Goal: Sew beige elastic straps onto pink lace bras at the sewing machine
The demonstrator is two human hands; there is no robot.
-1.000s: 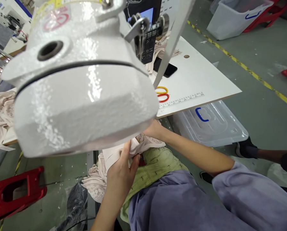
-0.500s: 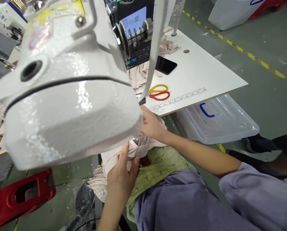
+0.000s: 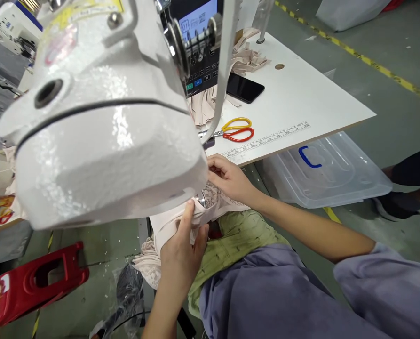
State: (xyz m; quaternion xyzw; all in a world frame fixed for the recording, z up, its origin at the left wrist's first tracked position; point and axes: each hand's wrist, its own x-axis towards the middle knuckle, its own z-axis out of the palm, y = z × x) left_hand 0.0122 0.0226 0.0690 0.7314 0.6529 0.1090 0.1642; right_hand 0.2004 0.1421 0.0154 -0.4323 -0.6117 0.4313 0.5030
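Observation:
A pale pink lace garment (image 3: 224,201) lies under the white sewing machine head (image 3: 114,165), bunched around a shiny metal part (image 3: 201,198). My left hand (image 3: 183,247) holds its near edge, forefinger laid on the cloth close to the metal part and thumb lower down. On the far side, my right hand (image 3: 233,181) has its fingers curled at the lace; the machine head partly hides their tips. The needle area is hidden too. More pale lace pieces (image 3: 149,261) hang left of my left hand.
On the white table (image 3: 322,99) are scissors (image 3: 238,135) with yellow and red handles, a black phone (image 3: 245,88) and pale fabric strips (image 3: 248,59). A lidded clear bin (image 3: 340,174) stands below. A red stool (image 3: 36,282) is at left; another person's leg (image 3: 410,183) shows at right.
The view has shifted slightly. My right hand's curled fingers show more beside the machine head. My left hand stays on the cloth. The other person's leg has moved at the right.

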